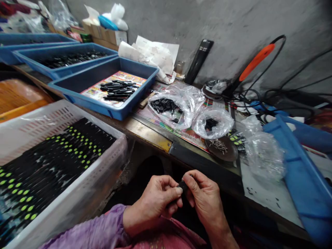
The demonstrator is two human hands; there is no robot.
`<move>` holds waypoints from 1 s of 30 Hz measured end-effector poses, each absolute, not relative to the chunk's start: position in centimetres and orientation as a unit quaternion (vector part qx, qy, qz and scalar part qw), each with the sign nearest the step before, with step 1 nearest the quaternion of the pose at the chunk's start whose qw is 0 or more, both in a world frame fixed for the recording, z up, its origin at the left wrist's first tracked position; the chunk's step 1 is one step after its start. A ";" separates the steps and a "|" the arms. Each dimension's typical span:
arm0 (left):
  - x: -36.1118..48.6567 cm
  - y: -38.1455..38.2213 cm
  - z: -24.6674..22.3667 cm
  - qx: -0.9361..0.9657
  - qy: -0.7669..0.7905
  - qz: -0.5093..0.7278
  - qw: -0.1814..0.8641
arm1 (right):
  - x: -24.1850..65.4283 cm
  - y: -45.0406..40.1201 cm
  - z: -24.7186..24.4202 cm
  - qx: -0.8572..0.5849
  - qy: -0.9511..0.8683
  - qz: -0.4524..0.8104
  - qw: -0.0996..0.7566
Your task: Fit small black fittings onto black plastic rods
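My left hand [158,199] and my right hand [204,197] meet in front of my lap, near the bench edge. Between their fingertips they pinch a small round black part [183,186]; fingers cover much of it. Beyond my hands, one open plastic bag [190,103] holds black round parts [166,104], and a smaller bag [224,122] holds black pieces [211,123]. A round dark dish [229,152] with small metal pins [219,146] stands beside them, near the bench's front edge.
Left, a white crate [85,180] holds rows of black pieces with green dots. Behind it, a blue tray [103,105] holds black parts [120,90] on printed paper. An orange-handled tool [256,62] leans at the wall. Another blue tray [303,173] is right.
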State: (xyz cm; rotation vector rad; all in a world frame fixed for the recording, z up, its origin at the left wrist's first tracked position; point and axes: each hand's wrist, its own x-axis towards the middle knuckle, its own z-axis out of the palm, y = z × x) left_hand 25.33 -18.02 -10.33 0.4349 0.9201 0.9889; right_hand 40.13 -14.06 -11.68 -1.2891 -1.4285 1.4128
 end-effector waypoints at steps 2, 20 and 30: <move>25.1 -17.9 -10.5 0.204 0.419 0.455 0.759 | 39.7 -14.1 -11.6 -0.503 -0.550 0.547 0.380; 24.9 -14.9 -10.0 0.287 0.451 0.450 0.716 | 50.2 -6.0 -9.6 -0.534 -0.786 -0.144 0.276; 25.3 -14.5 -10.3 0.285 0.475 0.444 0.704 | 50.4 -4.6 -10.6 -0.538 -0.797 -0.175 0.211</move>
